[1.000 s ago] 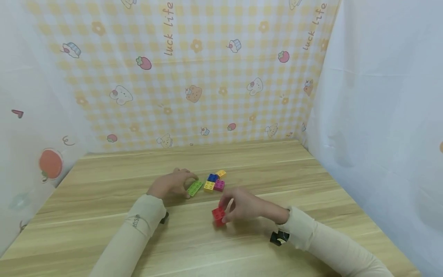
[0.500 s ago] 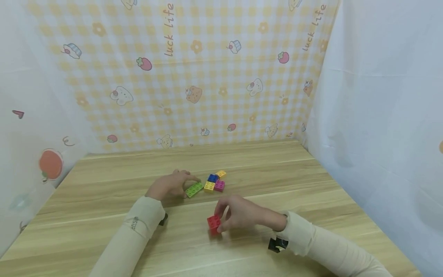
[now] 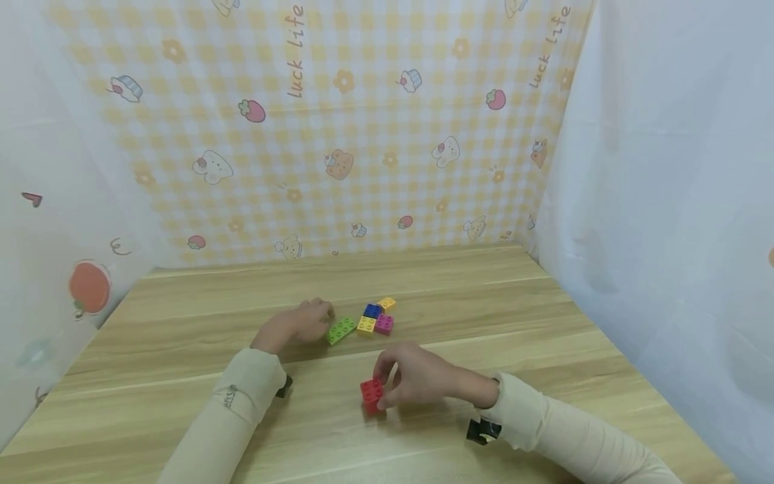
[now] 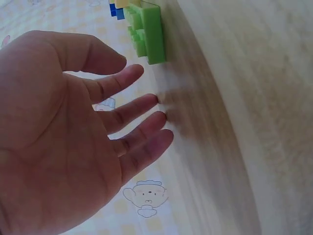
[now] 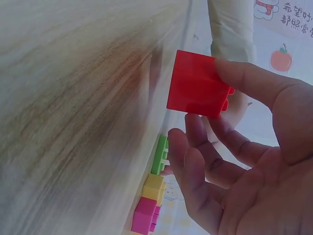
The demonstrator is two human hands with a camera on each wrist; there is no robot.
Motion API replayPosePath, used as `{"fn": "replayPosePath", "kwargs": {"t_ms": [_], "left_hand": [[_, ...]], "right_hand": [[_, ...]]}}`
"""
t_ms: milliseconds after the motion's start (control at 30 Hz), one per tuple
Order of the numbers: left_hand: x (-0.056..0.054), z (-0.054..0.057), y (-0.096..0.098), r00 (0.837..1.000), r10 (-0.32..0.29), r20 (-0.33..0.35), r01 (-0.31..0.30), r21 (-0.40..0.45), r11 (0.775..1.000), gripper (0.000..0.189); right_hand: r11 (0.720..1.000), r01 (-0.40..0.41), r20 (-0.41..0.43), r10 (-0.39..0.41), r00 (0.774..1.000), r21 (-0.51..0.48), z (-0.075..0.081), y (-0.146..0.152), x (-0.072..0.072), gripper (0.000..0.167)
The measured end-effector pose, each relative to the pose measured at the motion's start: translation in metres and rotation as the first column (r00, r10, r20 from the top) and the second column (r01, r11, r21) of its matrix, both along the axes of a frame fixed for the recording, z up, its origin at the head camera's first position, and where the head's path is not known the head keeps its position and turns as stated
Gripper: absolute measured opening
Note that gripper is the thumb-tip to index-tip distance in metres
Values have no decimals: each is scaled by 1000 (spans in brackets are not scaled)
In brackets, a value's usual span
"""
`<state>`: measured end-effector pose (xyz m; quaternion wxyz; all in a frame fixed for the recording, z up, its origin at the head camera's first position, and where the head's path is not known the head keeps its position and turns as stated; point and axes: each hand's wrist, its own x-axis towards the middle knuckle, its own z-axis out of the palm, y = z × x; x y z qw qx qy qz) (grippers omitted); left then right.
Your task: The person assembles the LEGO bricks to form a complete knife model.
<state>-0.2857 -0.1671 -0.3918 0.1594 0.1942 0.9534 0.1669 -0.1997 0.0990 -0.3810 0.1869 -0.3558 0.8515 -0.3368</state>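
My right hand (image 3: 417,373) pinches a red toy brick (image 3: 371,395) between thumb and fingers, its studs facing up, low over the table. In the right wrist view the red brick (image 5: 195,83) appears side-on, thumb on one edge and fingertips on the other. My left hand (image 3: 300,323) is just left of a flat green brick (image 3: 341,330) and holds nothing. Seen by the left wrist camera, the fingers are loosely bent, and the green brick (image 4: 149,32) stands apart from them.
Right of the green brick sit a yellow brick (image 3: 365,325), a magenta brick (image 3: 384,324), a blue brick (image 3: 372,310) and an orange-yellow brick (image 3: 387,304), close together. A checked cloth (image 3: 375,134) hangs behind the wooden table (image 3: 459,302).
My right hand has brought the red brick nearer to me and slightly left. My left hand has drawn back from the green brick, which has turned a little.
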Motion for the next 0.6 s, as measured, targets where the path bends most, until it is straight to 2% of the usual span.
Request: {"fn": "replayPosePath", "kwargs": {"t_ms": [167,333,600], "left_hand": [[2,2,1,1000,20,7,-20,-33,999,36],[4,2,2,1000,25,0,-25,-67,997,52],[4,1,4,999,33,0,-33,-80,996,54]], "right_hand": [[999,34,-14,-34,999,22,-1,1,0,27],[997,68,-6,-67,998,29,-1,2,-1,28],[996,89,-19,-89,996,21,-6,4,-15,28]]}}
